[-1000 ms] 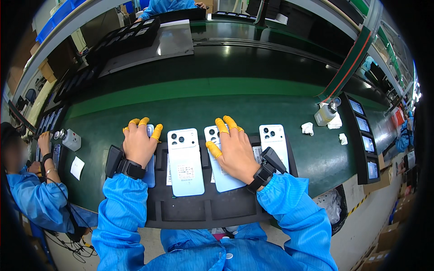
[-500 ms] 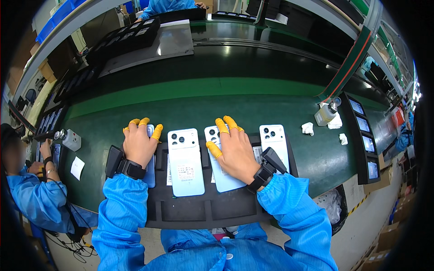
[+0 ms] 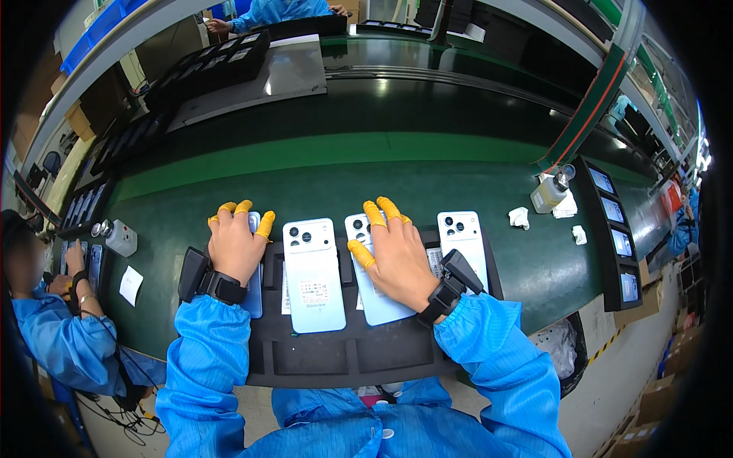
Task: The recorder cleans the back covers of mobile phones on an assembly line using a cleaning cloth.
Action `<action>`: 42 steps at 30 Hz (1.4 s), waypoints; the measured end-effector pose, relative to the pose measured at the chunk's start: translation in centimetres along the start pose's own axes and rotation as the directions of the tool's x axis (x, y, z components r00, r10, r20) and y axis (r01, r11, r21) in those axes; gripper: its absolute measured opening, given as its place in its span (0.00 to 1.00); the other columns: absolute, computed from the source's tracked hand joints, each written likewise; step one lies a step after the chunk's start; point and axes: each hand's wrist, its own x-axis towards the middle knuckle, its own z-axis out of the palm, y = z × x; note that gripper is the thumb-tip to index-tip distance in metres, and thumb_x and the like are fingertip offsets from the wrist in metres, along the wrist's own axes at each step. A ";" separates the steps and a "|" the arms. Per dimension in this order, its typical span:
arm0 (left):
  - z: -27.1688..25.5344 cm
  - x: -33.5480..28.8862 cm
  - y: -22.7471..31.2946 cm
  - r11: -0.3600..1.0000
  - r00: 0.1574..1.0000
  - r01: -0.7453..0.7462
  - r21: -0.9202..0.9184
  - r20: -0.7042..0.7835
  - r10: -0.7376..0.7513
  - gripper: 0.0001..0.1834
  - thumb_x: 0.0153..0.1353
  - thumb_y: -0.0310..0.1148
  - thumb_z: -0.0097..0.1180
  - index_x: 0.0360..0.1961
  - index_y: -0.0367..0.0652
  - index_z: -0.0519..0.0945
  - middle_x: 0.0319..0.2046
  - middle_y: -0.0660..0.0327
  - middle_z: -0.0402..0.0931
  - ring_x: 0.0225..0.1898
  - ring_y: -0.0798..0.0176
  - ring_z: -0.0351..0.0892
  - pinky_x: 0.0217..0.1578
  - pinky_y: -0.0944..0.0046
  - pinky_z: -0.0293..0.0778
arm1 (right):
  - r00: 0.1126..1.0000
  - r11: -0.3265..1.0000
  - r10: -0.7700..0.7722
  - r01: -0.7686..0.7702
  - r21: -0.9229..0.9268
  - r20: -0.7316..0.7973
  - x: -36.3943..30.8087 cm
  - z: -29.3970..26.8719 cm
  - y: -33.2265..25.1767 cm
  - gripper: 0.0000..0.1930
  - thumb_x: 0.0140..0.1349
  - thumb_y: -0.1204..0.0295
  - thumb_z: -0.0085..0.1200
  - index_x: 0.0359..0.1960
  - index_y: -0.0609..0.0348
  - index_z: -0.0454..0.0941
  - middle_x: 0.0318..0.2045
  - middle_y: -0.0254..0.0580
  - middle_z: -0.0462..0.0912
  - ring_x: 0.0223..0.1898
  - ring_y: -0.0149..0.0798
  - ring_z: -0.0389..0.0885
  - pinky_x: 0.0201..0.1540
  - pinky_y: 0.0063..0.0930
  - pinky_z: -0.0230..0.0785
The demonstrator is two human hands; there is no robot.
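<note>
Several pale blue smartphones lie back-up in a row on a black tray (image 3: 305,374). My left hand (image 3: 235,246), yellow cots on its fingertips, rests over the leftmost phone (image 3: 255,299) with fingers spread and hides most of it. The second phone (image 3: 314,267) lies uncovered, its camera block at the far end. Across the third phone (image 3: 382,307) my right hand (image 3: 397,256) lies with fingers stretched, thumb apart, also in yellow cots. A fourth phone (image 3: 475,244) lies right of that hand, partly behind the black device on my wrist. White labels show beside the phones.
Left on the green bench stand a bottle (image 3: 121,238) and a white paper slip (image 3: 130,285). To the right are another bottle (image 3: 548,195), crumpled tissues (image 3: 519,218) and a black tray with phones (image 3: 611,263). A co-worker's arm (image 3: 65,332) is at left; another person works opposite.
My hands and the phones stay practically where they were. The co-worker's hand at left has shifted slightly, and the person opposite has a hand stretched out to the left.
</note>
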 end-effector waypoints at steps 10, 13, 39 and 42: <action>-0.1 0.0 0.3 1.000 1.000 0.015 0.005 0.005 -0.015 0.26 0.63 0.48 0.55 0.53 0.38 0.77 0.53 0.46 0.71 0.53 0.43 0.71 0.51 0.50 0.72 | 1.000 1.000 0.018 -0.019 0.016 0.019 0.1 0.0 0.0 0.27 0.65 0.58 0.53 0.53 0.73 0.72 0.46 0.66 0.73 0.47 0.59 0.72 0.52 0.49 0.64; -0.1 0.0 0.3 1.000 1.000 0.016 0.007 0.009 -0.016 0.26 0.63 0.48 0.55 0.53 0.38 0.77 0.53 0.45 0.71 0.53 0.43 0.71 0.52 0.50 0.72 | 1.000 1.000 -0.006 0.007 0.010 -0.027 0.0 0.2 0.1 0.26 0.64 0.58 0.53 0.50 0.73 0.73 0.45 0.66 0.74 0.46 0.59 0.72 0.51 0.49 0.64; 0.3 0.1 -0.1 1.000 1.000 -0.003 0.013 -0.018 0.004 0.26 0.62 0.49 0.55 0.53 0.39 0.77 0.52 0.46 0.71 0.53 0.42 0.71 0.51 0.49 0.72 | 1.000 1.000 0.006 -0.006 0.023 -0.003 0.0 0.1 0.0 0.26 0.65 0.57 0.52 0.51 0.73 0.73 0.46 0.66 0.73 0.47 0.59 0.71 0.52 0.49 0.63; 0.2 0.0 -0.1 1.000 1.000 -0.007 0.006 -0.024 0.007 0.26 0.62 0.49 0.55 0.53 0.39 0.77 0.52 0.45 0.71 0.53 0.42 0.71 0.51 0.49 0.71 | 1.000 1.000 0.009 -0.009 0.021 -0.002 0.0 0.1 0.0 0.27 0.65 0.57 0.52 0.52 0.73 0.73 0.47 0.67 0.73 0.47 0.59 0.71 0.52 0.49 0.63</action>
